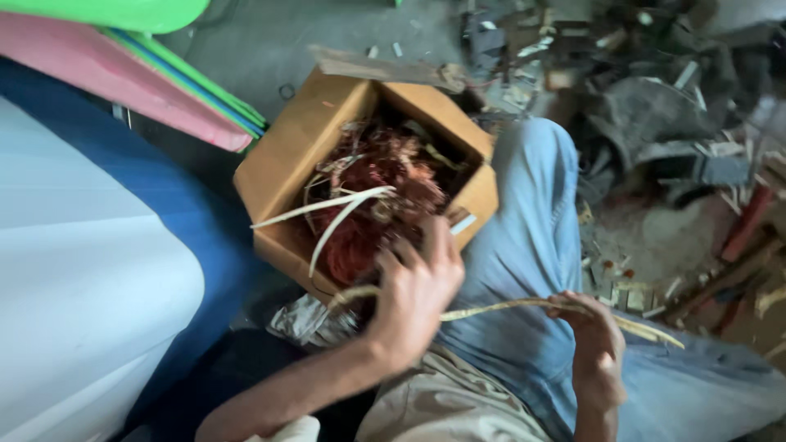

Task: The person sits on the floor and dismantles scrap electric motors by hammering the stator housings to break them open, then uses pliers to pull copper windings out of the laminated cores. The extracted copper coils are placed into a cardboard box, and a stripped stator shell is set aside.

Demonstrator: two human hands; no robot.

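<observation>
A brown cardboard box sits on the floor, filled with a tangle of reddish copper wire and pale strips. My left hand reaches over the box's near edge, fingers curled on the wire and on a pale strip. That long pale strip runs across my knee to my right hand, which pinches it. My legs in blue jeans lie beside the box.
A heap of grey and dark scrap parts covers the floor at the right. Pink and green flat boards lean at the upper left. A blue and white surface fills the left side. Crumpled foil lies below the box.
</observation>
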